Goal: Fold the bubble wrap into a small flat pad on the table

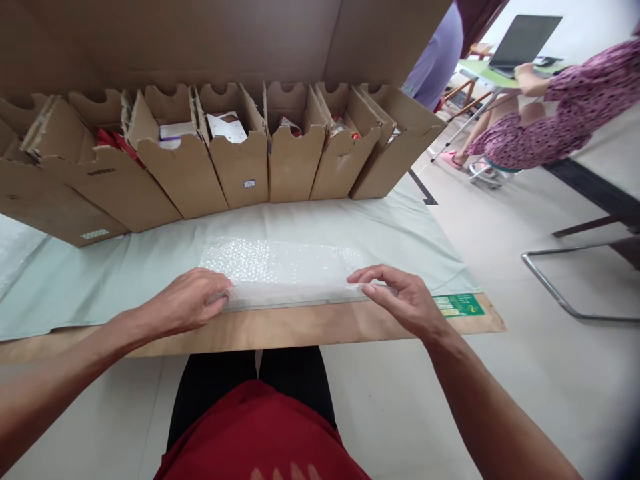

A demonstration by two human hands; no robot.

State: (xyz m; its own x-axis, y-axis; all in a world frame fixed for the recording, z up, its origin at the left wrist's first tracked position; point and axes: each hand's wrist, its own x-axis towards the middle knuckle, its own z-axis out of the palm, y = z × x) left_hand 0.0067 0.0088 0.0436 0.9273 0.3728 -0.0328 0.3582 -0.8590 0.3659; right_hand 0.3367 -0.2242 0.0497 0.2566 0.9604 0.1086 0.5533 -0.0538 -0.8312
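A sheet of clear bubble wrap [280,260] lies across the pale green cloth near the table's front edge. Its near edge is raised a little, in a long fold that runs between my hands. My left hand [197,300] pinches the left end of that fold between thumb and fingers. At the opposite end, my right hand [397,297] grips the fold with its thumb and fingertips. Whether anything lies inside the fold I cannot make out.
A row of several cardboard bins [295,163] stands behind the wrap, with small packets inside, before a tall cardboard panel [200,40]. The wooden table edge [310,327] is bare in front. To the right, a person in a patterned pink garment [565,113] sits by a laptop [525,43].
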